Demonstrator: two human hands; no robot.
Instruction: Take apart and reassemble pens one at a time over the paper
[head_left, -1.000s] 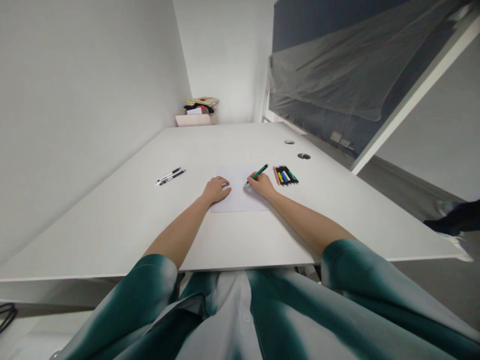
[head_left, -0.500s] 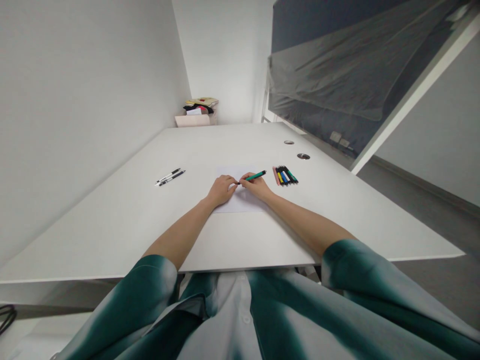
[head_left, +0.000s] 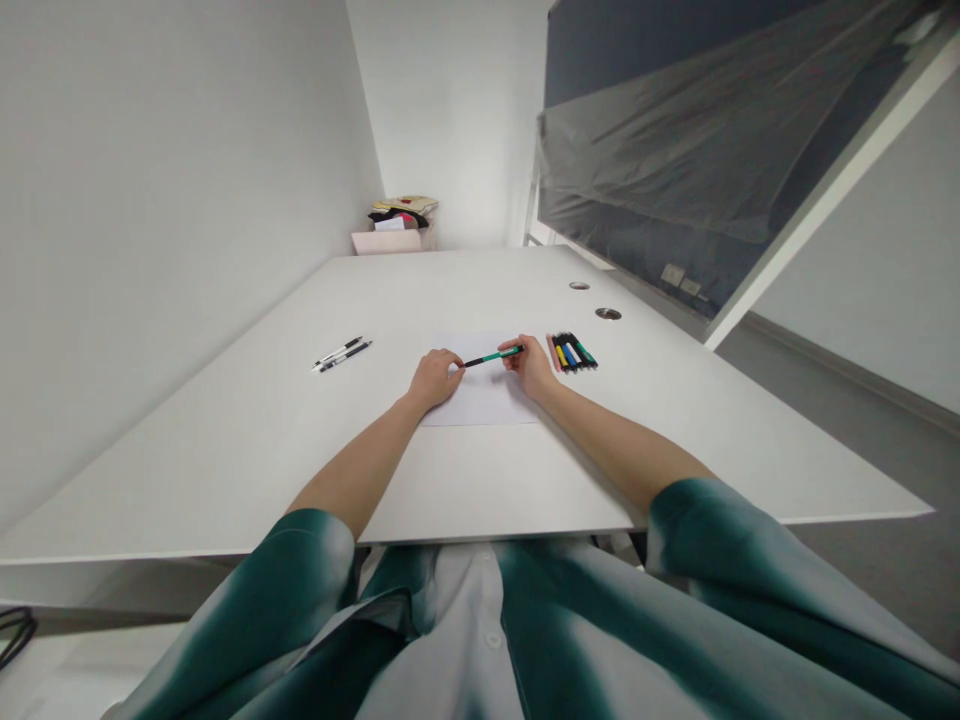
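Note:
A green marker (head_left: 501, 355) with a black left end spans the gap between my hands, held almost level just above a white sheet of paper (head_left: 480, 405). My right hand (head_left: 534, 365) grips its green end with closed fingers. At the black end, the thumb and fingertips of my left hand (head_left: 435, 377) pinch together. That hand rests at the left side of the sheet. Whether the black part is a cap or the marker's tip section is too small to tell.
Several coloured markers (head_left: 571, 352) lie side by side right of my right hand. Two black-and-white pens (head_left: 342, 354) lie to the left. Two round metal grommets (head_left: 608, 314) sit in the white table (head_left: 450, 480) near its right edge. A box of items (head_left: 386, 242) stands at the far end.
My right hand has moved right and turned, its grip now on the marker's other end. The marker has shifted slightly left, showing more of its length between my hands.

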